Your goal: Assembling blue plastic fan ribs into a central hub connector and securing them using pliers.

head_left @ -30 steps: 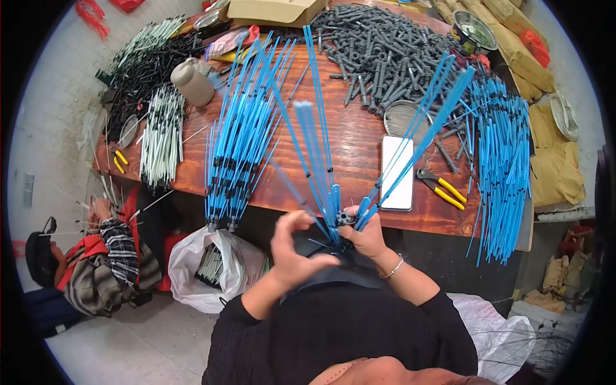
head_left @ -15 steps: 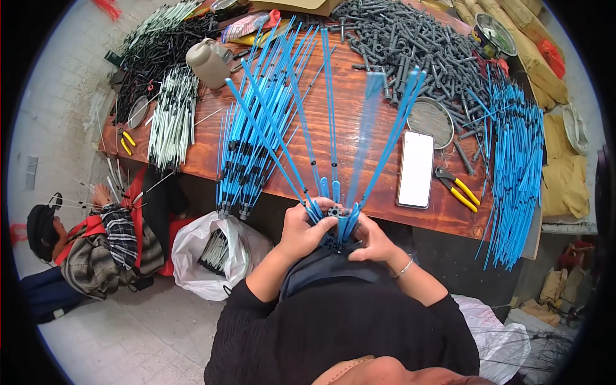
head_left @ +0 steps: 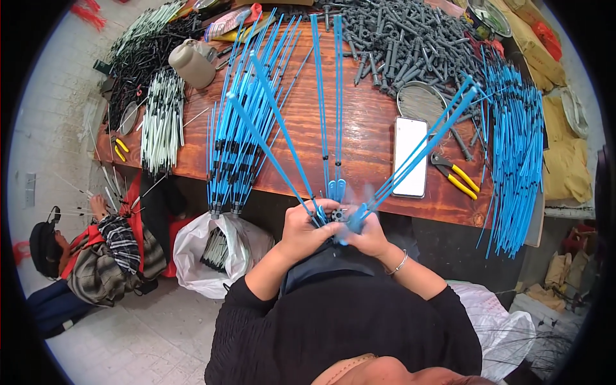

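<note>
My left hand (head_left: 303,231) is closed around the near ends of some long blue umbrella ribs (head_left: 280,117), its thumb pressing by a dark notched hub (head_left: 338,216). These ribs fan up and to the left over the table. Two more rib pairs (head_left: 321,96) stand almost straight ahead from the hub, with rounded blue ends just beyond it. Fingers closed, my right hand (head_left: 373,236) grips a further bunch of ribs (head_left: 436,133) that slants up to the right. Blur hides its fingertips and the rib ends beside the hub. Whether those ends sit in the notches I cannot tell.
On the wooden table (head_left: 366,163) lie a phone (head_left: 410,157), yellow-handled cutters (head_left: 459,176), blue rib piles (head_left: 516,160), white ribs (head_left: 162,125) and heaped grey plastic parts (head_left: 410,45). A flask (head_left: 192,64) stands left. Below are a white sack (head_left: 192,256) and another person (head_left: 96,250).
The bunch of ribs at my right hand has swung outward to the right, now crossing in front of the phone. My left hand keeps its grip by the hub. The view has shifted slightly.
</note>
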Available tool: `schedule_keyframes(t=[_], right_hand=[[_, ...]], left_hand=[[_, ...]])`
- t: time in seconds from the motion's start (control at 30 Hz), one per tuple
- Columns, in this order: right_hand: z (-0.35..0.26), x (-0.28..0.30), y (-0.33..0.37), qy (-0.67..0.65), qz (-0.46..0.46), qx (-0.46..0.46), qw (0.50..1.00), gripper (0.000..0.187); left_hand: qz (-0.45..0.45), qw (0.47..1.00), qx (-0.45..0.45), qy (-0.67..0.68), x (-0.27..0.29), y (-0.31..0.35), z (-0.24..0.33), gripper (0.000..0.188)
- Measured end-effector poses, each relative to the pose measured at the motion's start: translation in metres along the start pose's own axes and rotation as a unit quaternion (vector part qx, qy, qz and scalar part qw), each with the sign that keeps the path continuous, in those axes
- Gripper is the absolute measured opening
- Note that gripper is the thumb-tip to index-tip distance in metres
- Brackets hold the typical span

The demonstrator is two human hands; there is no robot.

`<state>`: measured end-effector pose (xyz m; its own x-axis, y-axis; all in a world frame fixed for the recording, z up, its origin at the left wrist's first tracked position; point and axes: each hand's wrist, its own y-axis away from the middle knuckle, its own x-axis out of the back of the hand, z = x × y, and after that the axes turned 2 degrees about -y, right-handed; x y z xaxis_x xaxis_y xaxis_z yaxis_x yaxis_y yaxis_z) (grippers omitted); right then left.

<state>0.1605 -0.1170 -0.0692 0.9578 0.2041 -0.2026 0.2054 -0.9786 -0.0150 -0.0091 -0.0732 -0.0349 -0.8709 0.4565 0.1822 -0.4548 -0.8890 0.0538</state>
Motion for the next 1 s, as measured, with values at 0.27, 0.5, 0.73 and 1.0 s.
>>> schedule_keyframes(t=[0.27, 0.5, 0.73, 1.0], right_hand=[[-0.001, 0.037, -0.007, -0.178, -0.049, -0.239, 0.953, 0.018], [-0.008, 0.041, -0.005, -0.104, -0.071, -0.177, 0.976, 0.017], [-0.013, 0.022, 0.003, -0.068, 0.024, -0.131, 0.989, 0.02], [-0.012, 0.01, 0.009, -0.059, 0.076, -0.073, 0.993, 0.029]], left_hand=[[-0.037, 0.996, -0.061, -0.046, 0.001, -0.002, 0.012, 0.034], [0.006, 0.985, -0.14, -0.102, -0.008, -0.001, 0.028, 0.027], [0.029, 0.969, -0.197, -0.146, -0.008, -0.003, 0.023, 0.029], [0.015, 0.96, -0.228, -0.161, -0.005, 0.0, 0.025, 0.031]])
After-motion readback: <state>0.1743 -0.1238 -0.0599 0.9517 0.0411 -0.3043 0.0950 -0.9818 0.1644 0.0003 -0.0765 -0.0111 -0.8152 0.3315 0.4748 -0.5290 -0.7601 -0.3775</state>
